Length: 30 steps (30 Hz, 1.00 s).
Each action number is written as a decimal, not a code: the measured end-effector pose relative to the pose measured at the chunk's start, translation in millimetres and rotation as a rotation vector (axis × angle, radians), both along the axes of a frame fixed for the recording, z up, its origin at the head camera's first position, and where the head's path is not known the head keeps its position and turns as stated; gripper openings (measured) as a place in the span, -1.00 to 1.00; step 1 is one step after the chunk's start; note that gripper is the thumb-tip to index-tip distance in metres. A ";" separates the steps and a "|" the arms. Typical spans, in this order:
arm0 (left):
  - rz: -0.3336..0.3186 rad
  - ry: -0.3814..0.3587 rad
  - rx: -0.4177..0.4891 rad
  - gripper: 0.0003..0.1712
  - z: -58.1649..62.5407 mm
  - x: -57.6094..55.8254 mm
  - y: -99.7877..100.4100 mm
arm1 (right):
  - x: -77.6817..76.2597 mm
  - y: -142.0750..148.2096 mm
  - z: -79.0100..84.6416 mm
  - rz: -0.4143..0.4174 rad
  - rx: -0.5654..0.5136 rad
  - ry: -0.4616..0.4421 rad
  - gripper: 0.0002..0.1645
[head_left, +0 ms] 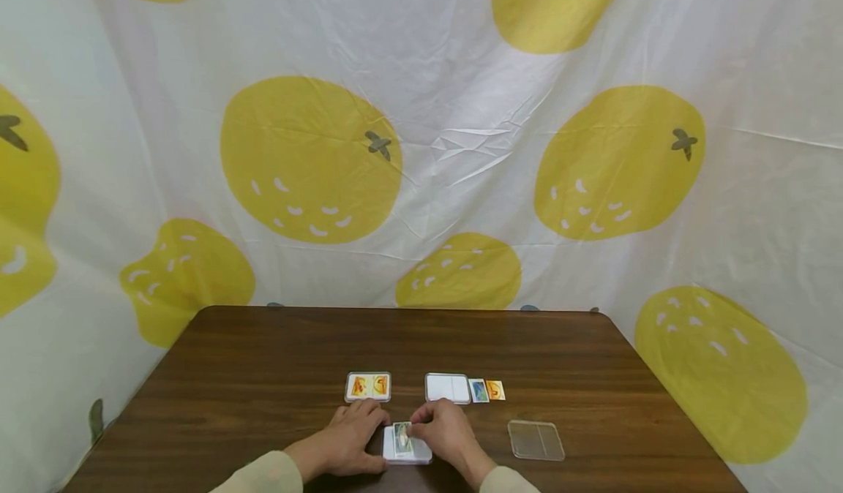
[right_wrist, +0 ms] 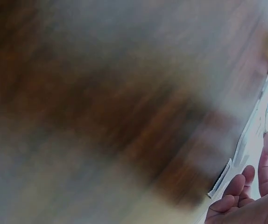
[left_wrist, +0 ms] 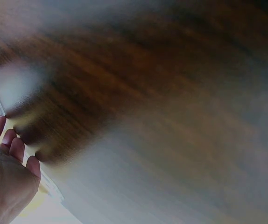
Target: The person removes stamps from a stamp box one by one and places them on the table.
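On the near part of the table lies a flat case (head_left: 421, 455) with a white backing. A greenish postage stamp (head_left: 402, 439) with a white border stands over its left half. The right hand (head_left: 448, 433) pinches the stamp's right edge between thumb and forefinger. At the case's left side, the left hand (head_left: 354, 440) holds it with thumb and forefinger at its near and far corners. The left wrist view shows the left fingers (left_wrist: 17, 148) low beside the case's edge. Most of the stamp is out of sight in the right wrist view, behind the fingers (right_wrist: 267, 175).
A case (head_left: 368, 388) with two orange stamps lies farther back on the left. Another white-backed case (head_left: 448, 388) sits behind the right hand, with a blue stamp (head_left: 479, 390) and an orange stamp (head_left: 495, 390) beside it. A clear lid (head_left: 536, 440) lies right on the brown table (head_left: 296, 354).
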State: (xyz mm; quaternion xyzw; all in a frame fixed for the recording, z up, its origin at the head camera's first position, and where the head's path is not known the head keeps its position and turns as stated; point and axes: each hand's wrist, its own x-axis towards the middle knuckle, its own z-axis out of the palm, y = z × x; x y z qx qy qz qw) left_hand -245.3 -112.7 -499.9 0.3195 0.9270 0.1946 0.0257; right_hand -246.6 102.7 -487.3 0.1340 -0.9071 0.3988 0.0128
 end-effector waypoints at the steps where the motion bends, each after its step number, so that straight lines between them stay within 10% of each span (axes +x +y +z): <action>1: 0.001 -0.002 0.001 -0.41 0.3 0.2 0.0 | 0.2 0.4 0.4 0.002 -0.016 -0.013 -0.90; 30: 0.003 -0.001 -0.010 -0.38 2.3 1.1 -0.1 | 4.2 16.8 3.2 0.037 -0.294 -0.172 -0.87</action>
